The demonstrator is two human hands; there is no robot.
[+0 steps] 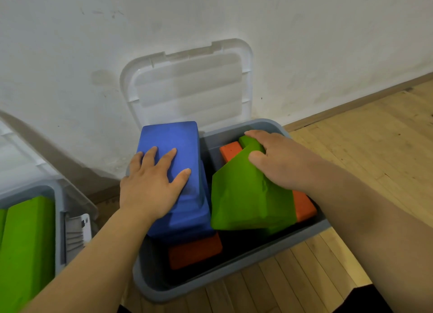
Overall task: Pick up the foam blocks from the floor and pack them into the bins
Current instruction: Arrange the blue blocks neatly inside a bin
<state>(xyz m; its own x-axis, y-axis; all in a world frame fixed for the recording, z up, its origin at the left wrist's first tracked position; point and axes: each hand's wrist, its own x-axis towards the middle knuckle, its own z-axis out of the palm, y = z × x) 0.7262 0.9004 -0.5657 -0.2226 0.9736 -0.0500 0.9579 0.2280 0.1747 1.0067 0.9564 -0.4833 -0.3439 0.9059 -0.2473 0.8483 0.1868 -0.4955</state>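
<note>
Evidently the packing step is in hand: blocks are being settled into the grey bin (234,275) at the centre of the frame, whose translucent lid (187,85) is leant open against the white wall.

The left hand (150,186) is laid flat, fingers nearly straight, on the upper face of the blue block (178,139), which is stacked on more blue foam at the bin's left side. The right hand (278,160) is curled round the upper end of the green block (241,200), which is tilted and propped across the orange blocks (194,251) beneath it.

Next, the green block would probably need to be turned flat and lowered into the gap on the right, while the blue stack is pressed down so that the lid can be closed.

The foam appears matte, faintly grainy and soft-edged. The blue and orange pieces are brick-shaped, while the green one is angular with sloping faces. The bin is of smooth moulded plastic.

A second bin (58,219) at the lower left of the frame is seen filled with green foam (25,242).
</note>
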